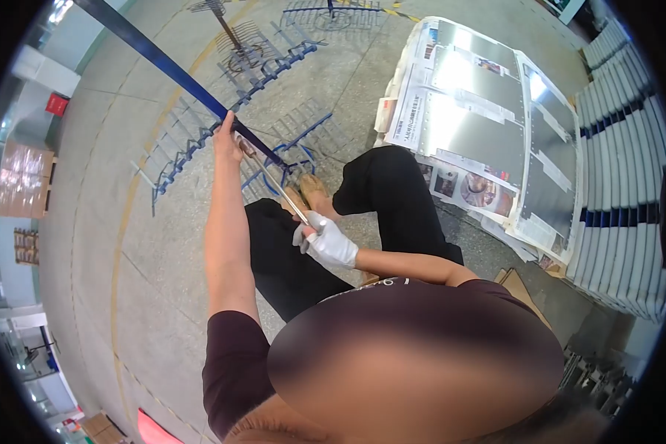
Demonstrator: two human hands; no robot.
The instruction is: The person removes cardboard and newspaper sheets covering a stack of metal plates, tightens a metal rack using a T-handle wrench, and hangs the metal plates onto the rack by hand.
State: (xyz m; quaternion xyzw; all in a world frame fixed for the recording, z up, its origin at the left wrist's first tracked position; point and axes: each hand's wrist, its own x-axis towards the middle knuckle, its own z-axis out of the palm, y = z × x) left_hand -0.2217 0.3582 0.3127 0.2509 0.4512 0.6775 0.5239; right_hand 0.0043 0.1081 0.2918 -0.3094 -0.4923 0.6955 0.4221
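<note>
A long blue metal pole (pixel 163 65) slants from the upper left down to a blue base (pixel 297 164) on the floor near my feet. My bare left hand (pixel 228 139) is closed around its lower part, arm stretched forward. In a white glove, my right hand (pixel 327 240) grips the near end of a slim silver rod (pixel 287 191). The rod's far end has a brownish piece (pixel 246 146), close beside the pole and just below my left hand. Whether that end touches the pole I cannot tell.
Blue racks with rows of grey prongs (pixel 177 166) stand ahead on the concrete floor (pixel 163 296). To the right are shiny metal sheets (pixel 481 74) with newspaper between them, and a tall stack of pale panels (pixel 618 192). Wrapped boxes (pixel 24 177) stand at far left.
</note>
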